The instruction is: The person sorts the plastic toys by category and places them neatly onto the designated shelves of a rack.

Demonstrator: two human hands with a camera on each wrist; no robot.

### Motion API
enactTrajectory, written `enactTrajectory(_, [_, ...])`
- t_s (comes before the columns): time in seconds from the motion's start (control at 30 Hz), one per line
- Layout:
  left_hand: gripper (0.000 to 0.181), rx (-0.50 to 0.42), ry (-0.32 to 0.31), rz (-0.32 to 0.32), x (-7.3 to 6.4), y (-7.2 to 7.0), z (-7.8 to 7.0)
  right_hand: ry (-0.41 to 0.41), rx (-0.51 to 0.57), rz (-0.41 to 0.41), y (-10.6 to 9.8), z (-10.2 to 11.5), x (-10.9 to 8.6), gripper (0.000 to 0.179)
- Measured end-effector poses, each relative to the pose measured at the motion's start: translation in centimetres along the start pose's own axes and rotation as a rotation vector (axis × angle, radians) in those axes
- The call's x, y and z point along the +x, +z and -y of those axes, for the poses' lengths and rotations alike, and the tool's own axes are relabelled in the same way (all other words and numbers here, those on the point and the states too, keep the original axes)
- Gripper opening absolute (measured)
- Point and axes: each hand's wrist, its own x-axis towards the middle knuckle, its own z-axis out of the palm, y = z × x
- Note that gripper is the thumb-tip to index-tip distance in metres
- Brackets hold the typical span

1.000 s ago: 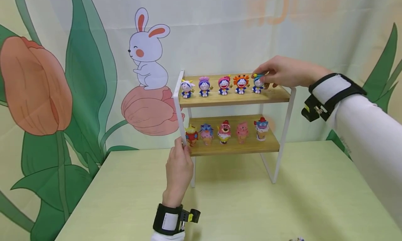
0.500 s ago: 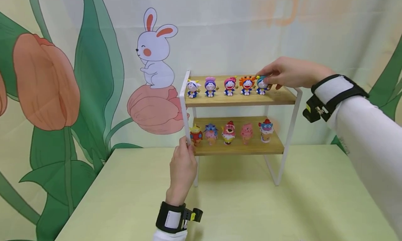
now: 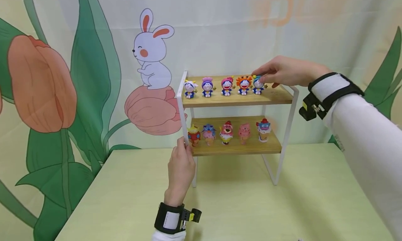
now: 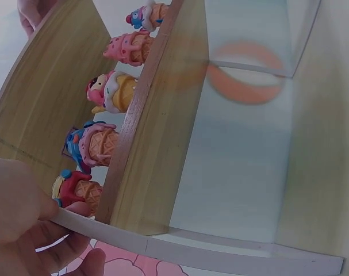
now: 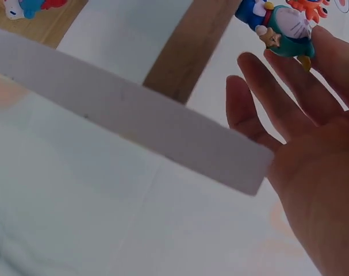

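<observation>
A two-tier wooden shelf rack (image 3: 235, 103) with white metal side frames stands on the table. My left hand (image 3: 181, 164) grips its left side frame (image 3: 181, 110) at the lower tier; fingers curl round the white bar in the left wrist view. At the right end of the upper board, my right hand (image 3: 287, 70) pinches the head of a small blue cat figurine (image 3: 258, 85) with a teal hat. In the right wrist view its thumb and fingertips meet that hat. Beside it sits a figurine in an orange crab hat (image 3: 244, 85), with several similar ones leftward.
On the lower board stand several ice-cream-cone figurines, among them a red-capped blue one (image 3: 263, 130) and a pink one (image 3: 244, 133). A pale yellow-green table (image 3: 235, 206) lies under the rack, and a curtain with a printed rabbit (image 3: 154, 70) hangs behind.
The teal-hatted figurine has shifted slightly left, closer to the crab-hatted one, with my right hand at it. My left hand keeps its grip on the frame. The head view swings slightly.
</observation>
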Motion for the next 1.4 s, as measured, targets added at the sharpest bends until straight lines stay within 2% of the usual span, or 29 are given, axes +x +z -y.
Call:
enactTrajectory(0.13, [0.027,-0.009,-0.001,-0.004,-0.1,0.1,0.0,0.002,-0.014,-0.012,-0.2,0.0,-0.5,0.049])
enactTrajectory(0.37, [0.025,-0.012,0.006,-0.011,0.0,0.4,0.1,0.033,-0.128,-0.065,-1.3,0.4,-1.1,0.069])
enactTrajectory(0.67, [0.027,-0.023,0.013,0.007,0.0,0.7,-0.2,0.054,-0.249,-0.153,-2.5,1.4,-3.1,0.070])
enactTrajectory(0.87, [0.026,-0.019,0.013,0.003,-0.1,0.5,-0.4,0.042,-0.350,-0.205,-1.9,1.6,-5.0,0.066])
enactTrajectory(1.03, [0.025,-0.022,0.027,0.011,0.0,0.3,-0.2,-0.032,-0.409,-0.235,-0.9,1.7,-6.1,0.061])
enactTrajectory(1.2, [0.024,-0.010,0.007,-0.003,0.3,-0.6,0.2,-0.178,-0.489,-0.310,0.8,2.1,-6.6,0.053])
enactTrajectory(1.3, [0.023,-0.012,-0.003,0.002,0.4,-0.8,0.4,-0.278,-0.489,-0.350,2.2,2.1,-7.5,0.049])
enactTrajectory(1.4, [0.024,-0.026,0.003,0.020,0.4,-0.8,0.4,-0.367,-0.432,-0.353,4.2,2.0,-8.9,0.046])
